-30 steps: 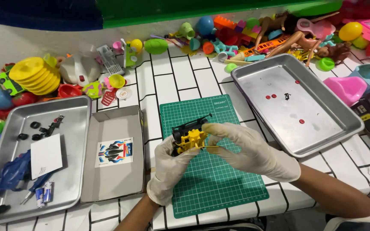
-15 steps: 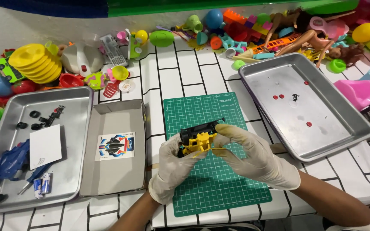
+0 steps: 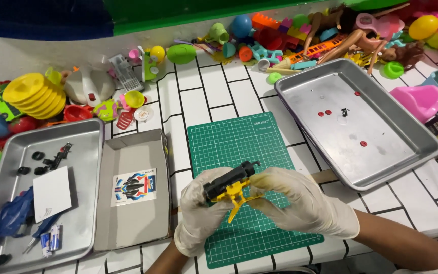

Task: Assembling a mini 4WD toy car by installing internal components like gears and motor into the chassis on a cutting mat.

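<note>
Gripping a black-and-yellow toy part (image 3: 230, 186), both gloved hands (left (image 3: 198, 213), right (image 3: 300, 203)) hover over the green mat (image 3: 239, 147).

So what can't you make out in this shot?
- Head view: underside of the black-and-yellow toy part, covered by the left hand and right hand.
- Tiny bits in the right tray: too small.
- Blue piece in the left tray: partly under white paper.

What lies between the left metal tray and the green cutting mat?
In the head view, an open grey cardboard box with a sticker sheet lies between the left metal tray and green cutting mat.
</note>
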